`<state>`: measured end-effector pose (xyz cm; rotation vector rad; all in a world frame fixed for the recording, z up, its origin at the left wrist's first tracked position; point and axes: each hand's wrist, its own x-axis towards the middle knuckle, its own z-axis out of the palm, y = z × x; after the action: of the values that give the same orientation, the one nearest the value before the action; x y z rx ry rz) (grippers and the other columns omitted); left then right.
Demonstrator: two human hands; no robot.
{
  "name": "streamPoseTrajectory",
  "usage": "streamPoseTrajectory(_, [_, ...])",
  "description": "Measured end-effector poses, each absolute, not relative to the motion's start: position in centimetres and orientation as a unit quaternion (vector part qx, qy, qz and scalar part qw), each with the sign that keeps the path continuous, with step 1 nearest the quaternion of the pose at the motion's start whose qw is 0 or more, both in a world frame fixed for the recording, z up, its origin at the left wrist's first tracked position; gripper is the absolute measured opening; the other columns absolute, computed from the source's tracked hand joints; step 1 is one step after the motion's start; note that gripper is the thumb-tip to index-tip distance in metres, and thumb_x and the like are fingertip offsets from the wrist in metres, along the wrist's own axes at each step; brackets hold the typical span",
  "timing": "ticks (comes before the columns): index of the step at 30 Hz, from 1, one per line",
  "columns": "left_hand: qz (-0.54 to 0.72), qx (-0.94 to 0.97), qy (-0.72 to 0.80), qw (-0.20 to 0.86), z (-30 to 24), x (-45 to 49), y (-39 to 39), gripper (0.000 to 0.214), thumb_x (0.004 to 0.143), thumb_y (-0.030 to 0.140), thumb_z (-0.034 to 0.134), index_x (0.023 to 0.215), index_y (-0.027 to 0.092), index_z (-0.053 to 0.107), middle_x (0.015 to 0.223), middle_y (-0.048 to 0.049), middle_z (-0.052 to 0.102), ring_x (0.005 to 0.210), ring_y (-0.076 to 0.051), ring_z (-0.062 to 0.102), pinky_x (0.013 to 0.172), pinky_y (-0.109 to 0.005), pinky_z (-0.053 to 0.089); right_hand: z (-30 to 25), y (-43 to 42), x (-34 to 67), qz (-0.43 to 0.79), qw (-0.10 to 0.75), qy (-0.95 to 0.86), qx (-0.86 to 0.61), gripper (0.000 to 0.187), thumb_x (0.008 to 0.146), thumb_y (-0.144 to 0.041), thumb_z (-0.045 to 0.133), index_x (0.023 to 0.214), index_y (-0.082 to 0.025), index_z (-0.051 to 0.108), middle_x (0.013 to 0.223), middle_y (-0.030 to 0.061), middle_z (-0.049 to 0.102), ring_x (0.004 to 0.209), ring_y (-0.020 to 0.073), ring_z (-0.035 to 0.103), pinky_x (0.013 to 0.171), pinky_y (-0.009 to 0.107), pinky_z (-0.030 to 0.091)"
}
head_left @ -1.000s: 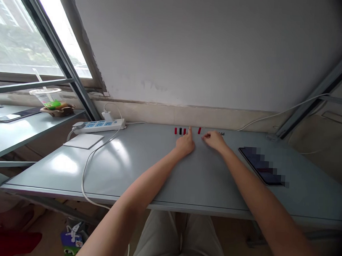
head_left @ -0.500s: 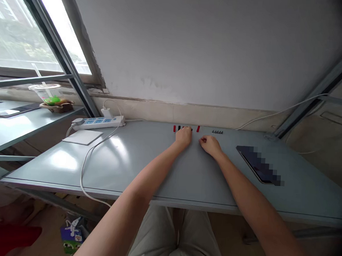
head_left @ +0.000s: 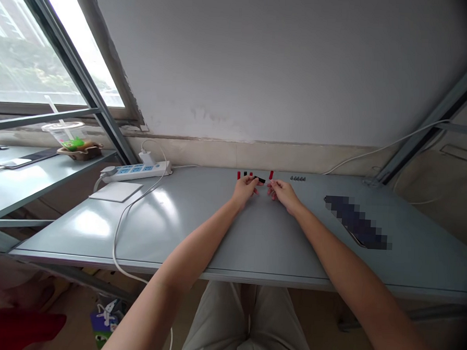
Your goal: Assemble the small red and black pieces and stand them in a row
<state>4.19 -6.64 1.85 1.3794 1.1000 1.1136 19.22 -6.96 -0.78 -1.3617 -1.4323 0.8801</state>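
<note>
Because our left grip [head_left: 245,189] pinches the black cylinder [head_left: 260,180] near one end, over the tabletop [head_left: 269,239], we judge it light, stiff, perhaps slippery, best held mid-barrel; whether our curled right grip [head_left: 285,194] holds anything, we cannot tell.

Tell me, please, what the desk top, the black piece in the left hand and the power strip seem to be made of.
Desk top: glossy grey, perhaps painted metal; smooth, with bright reflections.
Black piece: evenly dark, possibly plastic, but too small to be sure.
Power strip: probably plastic, smooth and white, with blue socket faces.
</note>
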Motion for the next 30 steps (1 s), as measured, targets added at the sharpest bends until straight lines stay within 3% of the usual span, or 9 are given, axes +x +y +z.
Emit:
streamPoseTrajectory(16, [0.484, 0.550, 0.428, 0.530, 0.9, 4.0, -7.3, 0.025, 0.073, 0.035, 0.057, 0.087, 0.015, 0.060, 0.091, -0.0089, 0.066, 0.049, -0.006, 0.049, 0.047, -0.022, 0.034, 0.1, -8.0, 18.6, 0.428, 0.511, -0.530, -0.524, 0.036, 0.071, -0.053, 0.056, 0.069, -0.018, 0.054, 0.062, 0.0004, 0.055, 0.044, 0.0067, 0.042, 0.042, 0.022, 0.029])
streamPoseTrajectory(30, [0.502, 0.541, 0.431, 0.520, 0.8, 4.1, -7.2, 0.027, 0.074, 0.037, 0.057, 0.087, 0.014, 0.059, 0.090, -0.0086, 0.066, 0.050, -0.005, 0.047, 0.045, -0.019, 0.033, 0.2, -8.2, 18.5, 0.396, 0.543, -0.543, -0.504, 0.036, 0.064, -0.052, 0.061, 0.074, -0.018, 0.058, 0.065, -0.0001, 0.058, 0.049, 0.0076, 0.042, 0.050, 0.024, 0.036])
